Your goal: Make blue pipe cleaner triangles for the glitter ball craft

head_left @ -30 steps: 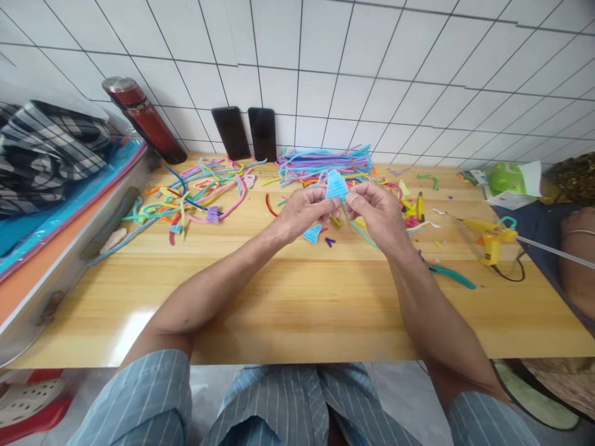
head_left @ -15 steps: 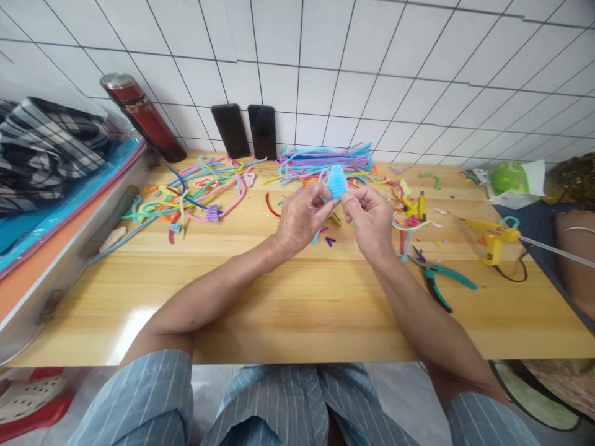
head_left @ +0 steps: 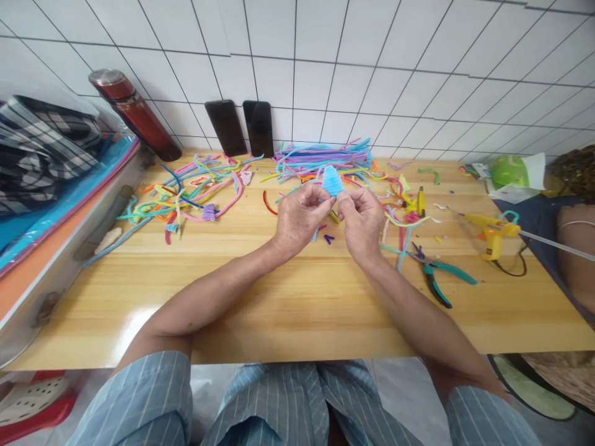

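Both my hands are raised over the wooden table [head_left: 288, 310] and pinch a small light-blue coiled pipe-cleaner cone [head_left: 331, 180] between their fingertips. My left hand [head_left: 297, 217] grips its lower left side, my right hand [head_left: 362, 220] its lower right side. The cone's tip points up and away from me. Behind it lies a bundle of blue and purple pipe cleaners [head_left: 320, 160]. A second small blue coil lies on the table, mostly hidden under my left hand.
Loose coloured pipe cleaners [head_left: 195, 186] spread at the back left. Teal-handled pliers [head_left: 437, 275] and a yellow glue gun [head_left: 493, 232] lie to the right. A red flask [head_left: 134, 114] and two dark phones [head_left: 244, 127] lean on the tiled wall. Another person's arm [head_left: 576, 248] shows at far right.
Both hands have shifted slightly left and nearer together while turning the blue cone. The pliers, hidden by my right forearm a second ago, now show on the table.
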Available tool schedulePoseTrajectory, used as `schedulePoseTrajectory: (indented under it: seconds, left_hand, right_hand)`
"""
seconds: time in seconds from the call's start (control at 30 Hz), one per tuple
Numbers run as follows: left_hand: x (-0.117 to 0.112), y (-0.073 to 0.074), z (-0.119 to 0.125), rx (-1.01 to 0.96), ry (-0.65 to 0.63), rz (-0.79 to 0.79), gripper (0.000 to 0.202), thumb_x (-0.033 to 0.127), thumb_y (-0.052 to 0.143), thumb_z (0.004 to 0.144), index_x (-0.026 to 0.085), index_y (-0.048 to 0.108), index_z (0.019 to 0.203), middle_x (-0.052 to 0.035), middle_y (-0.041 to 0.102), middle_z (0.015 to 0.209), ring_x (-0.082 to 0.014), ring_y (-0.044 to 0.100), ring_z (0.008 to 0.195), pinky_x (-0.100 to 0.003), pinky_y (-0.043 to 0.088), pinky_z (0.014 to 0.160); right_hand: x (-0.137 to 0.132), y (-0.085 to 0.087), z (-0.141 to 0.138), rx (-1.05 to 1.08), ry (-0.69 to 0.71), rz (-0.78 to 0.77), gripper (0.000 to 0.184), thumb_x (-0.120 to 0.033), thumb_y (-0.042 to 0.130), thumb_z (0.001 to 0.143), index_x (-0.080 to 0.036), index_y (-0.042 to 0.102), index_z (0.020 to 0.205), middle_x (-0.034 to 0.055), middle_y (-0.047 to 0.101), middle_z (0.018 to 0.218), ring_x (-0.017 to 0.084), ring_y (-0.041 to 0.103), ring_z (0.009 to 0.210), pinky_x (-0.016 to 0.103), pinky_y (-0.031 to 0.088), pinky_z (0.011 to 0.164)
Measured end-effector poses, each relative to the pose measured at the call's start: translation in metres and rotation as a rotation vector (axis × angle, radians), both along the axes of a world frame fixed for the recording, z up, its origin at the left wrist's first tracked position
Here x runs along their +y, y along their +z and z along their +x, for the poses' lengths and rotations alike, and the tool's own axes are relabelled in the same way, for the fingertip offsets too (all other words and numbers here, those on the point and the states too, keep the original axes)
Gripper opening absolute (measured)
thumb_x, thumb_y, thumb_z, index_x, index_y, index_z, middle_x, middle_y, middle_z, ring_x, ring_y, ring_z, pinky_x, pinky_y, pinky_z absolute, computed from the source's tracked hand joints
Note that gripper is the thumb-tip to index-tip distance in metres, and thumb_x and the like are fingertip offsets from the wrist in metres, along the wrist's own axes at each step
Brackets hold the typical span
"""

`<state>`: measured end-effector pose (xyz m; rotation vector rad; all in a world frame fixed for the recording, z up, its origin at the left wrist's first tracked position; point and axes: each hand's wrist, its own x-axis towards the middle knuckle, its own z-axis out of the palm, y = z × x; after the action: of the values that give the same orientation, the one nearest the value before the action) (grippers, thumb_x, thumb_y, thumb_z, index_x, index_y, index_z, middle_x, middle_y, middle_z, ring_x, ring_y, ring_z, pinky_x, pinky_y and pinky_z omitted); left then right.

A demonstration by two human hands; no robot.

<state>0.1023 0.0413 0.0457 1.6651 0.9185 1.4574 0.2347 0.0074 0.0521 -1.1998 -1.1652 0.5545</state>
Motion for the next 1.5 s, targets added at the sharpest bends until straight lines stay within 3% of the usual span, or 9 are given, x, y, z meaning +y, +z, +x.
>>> schedulePoseTrajectory:
  seconds: [0.2, 0.5, 0.7, 0.83, 1.0, 1.13, 1.3, 1.4, 1.5]
  left_hand:
    - [0.002, 0.001, 0.002, -0.017, -0.049, -0.088, 0.024, 0.024, 0.082, 0.089, 0.022, 0.058, 0.084, 0.0043, 0.065, 0.077, -0.0105, 0.058, 0.067, -0.024, 0.048, 0.067]
    - [0.008, 0.020, -0.020, -0.085, -0.358, -0.317, 0.022, 0.023, 0.075, 0.093, 0.022, 0.053, 0.092, 0.0017, 0.073, 0.075, -0.0130, 0.073, 0.069, -0.025, 0.058, 0.069]
    - [-0.010, -0.023, -0.069, 0.222, -0.549, -0.402, 0.025, 0.033, 0.080, 0.088, 0.022, 0.057, 0.087, -0.0018, 0.077, 0.078, -0.0136, 0.070, 0.065, -0.023, 0.051, 0.060]
    - [-0.027, -0.044, -0.087, 0.740, -0.405, -0.231, 0.018, 0.031, 0.081, 0.088, 0.024, 0.064, 0.087, 0.0023, 0.071, 0.069, -0.0167, 0.068, 0.064, -0.026, 0.045, 0.063]
    - [-0.026, -0.025, -0.064, 1.164, -0.081, -0.131, 0.037, 0.046, 0.063, 0.108, 0.019, 0.069, 0.133, -0.0150, 0.084, 0.109, -0.0348, 0.081, 0.106, -0.038, 0.055, 0.086]
    - [-0.014, -0.017, -0.039, 1.336, -0.076, -0.157, 0.044, 0.048, 0.056, 0.111, 0.016, 0.072, 0.136, -0.0217, 0.083, 0.126, -0.0394, 0.079, 0.120, -0.044, 0.058, 0.096]
    - [-0.003, -0.033, -0.036, 1.191, -0.059, -0.156, 0.029, 0.038, 0.071, 0.099, 0.020, 0.077, 0.122, -0.0141, 0.084, 0.109, -0.0334, 0.079, 0.104, -0.036, 0.055, 0.085]
    - [0.002, -0.044, -0.042, 0.923, -0.099, -0.165, 0.012, 0.031, 0.073, 0.094, 0.021, 0.078, 0.098, -0.0053, 0.078, 0.086, -0.0231, 0.072, 0.083, -0.030, 0.046, 0.072]
    - [0.003, -0.045, -0.044, 0.588, -0.214, -0.286, 0.022, 0.037, 0.073, 0.094, 0.018, 0.072, 0.083, -0.0005, 0.069, 0.074, -0.0152, 0.058, 0.069, -0.028, 0.040, 0.066]
  right_hand:
    - [0.005, -0.003, 0.004, -0.010, 0.023, -0.065, 0.045, -0.066, 0.071, 0.093, -0.028, 0.056, 0.077, -0.0032, 0.056, 0.065, 0.015, 0.052, 0.061, 0.031, 0.048, 0.062]
    - [-0.005, 0.007, 0.021, 0.023, 0.220, -0.151, 0.050, -0.072, 0.079, 0.086, -0.026, 0.062, 0.075, -0.0025, 0.061, 0.065, 0.014, 0.052, 0.059, 0.030, 0.045, 0.058]
    - [-0.024, -0.010, 0.036, -0.072, 0.308, -0.278, 0.041, -0.061, 0.083, 0.084, -0.024, 0.069, 0.079, -0.0020, 0.068, 0.068, 0.014, 0.058, 0.061, 0.029, 0.048, 0.061]
    - [-0.027, -0.030, 0.040, -0.185, 0.333, -0.381, 0.024, -0.045, 0.077, 0.084, -0.022, 0.073, 0.082, -0.0010, 0.072, 0.069, 0.014, 0.060, 0.063, 0.029, 0.047, 0.063]
    - [-0.024, -0.045, 0.036, -0.417, 0.240, -0.387, 0.013, -0.035, 0.073, 0.087, -0.022, 0.077, 0.082, -0.0014, 0.074, 0.072, 0.015, 0.061, 0.067, 0.030, 0.045, 0.068]
    - [-0.023, -0.050, 0.032, -0.500, 0.200, -0.366, 0.010, -0.027, 0.072, 0.086, -0.024, 0.075, 0.077, -0.0022, 0.073, 0.071, 0.016, 0.061, 0.065, 0.031, 0.043, 0.070]
    - [-0.025, -0.057, 0.032, -0.507, 0.215, -0.327, 0.009, -0.026, 0.071, 0.086, -0.025, 0.074, 0.077, -0.0013, 0.076, 0.074, 0.017, 0.062, 0.065, 0.031, 0.046, 0.071]
    - [-0.027, -0.058, 0.034, -0.472, 0.223, -0.315, 0.011, -0.031, 0.070, 0.088, -0.024, 0.074, 0.081, -0.0004, 0.077, 0.076, 0.017, 0.062, 0.067, 0.031, 0.047, 0.072]
    - [-0.029, -0.055, 0.037, -0.409, 0.238, -0.342, 0.020, -0.040, 0.069, 0.091, -0.023, 0.074, 0.083, 0.0000, 0.074, 0.075, 0.016, 0.060, 0.068, 0.031, 0.046, 0.071]
